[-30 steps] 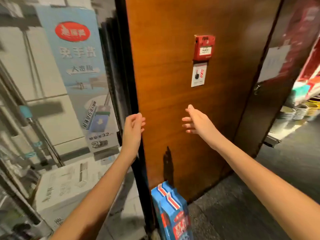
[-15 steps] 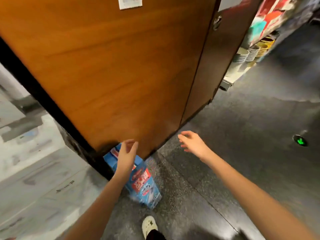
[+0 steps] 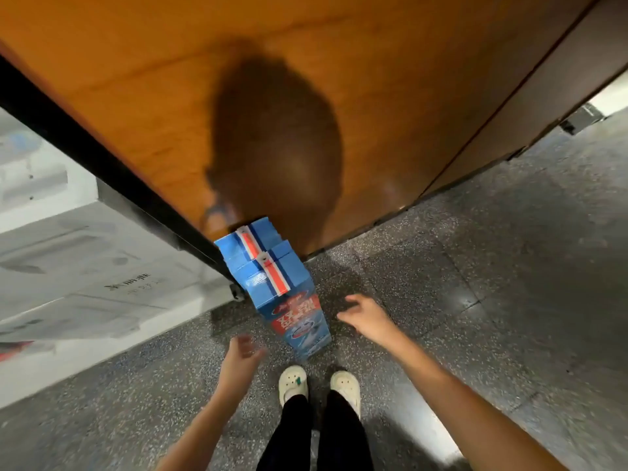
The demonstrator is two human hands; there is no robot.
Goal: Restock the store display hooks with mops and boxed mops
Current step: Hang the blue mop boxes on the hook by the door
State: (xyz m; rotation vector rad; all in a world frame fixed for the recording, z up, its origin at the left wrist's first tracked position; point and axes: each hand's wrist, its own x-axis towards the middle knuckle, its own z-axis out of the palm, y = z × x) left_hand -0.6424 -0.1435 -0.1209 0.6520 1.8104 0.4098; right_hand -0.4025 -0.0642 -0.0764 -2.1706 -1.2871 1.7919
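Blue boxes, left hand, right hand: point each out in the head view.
blue boxes (image 3: 272, 277), head view, top flaps of the front box.
left hand (image 3: 242, 358), head view, back of the open hand.
right hand (image 3: 367, 317), head view, back of the open hand.

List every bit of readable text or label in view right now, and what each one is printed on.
Nothing here can be quoted with confidence.
Tall blue cardboard boxes by the wooden door: white characters on the red panel, blurred, unreadable.
Same boxes, blue oval logos: too small to read.
White cartons at left: dark printed characters, smeared by motion, unreadable.
Orange-brown wooden door: no text visible.
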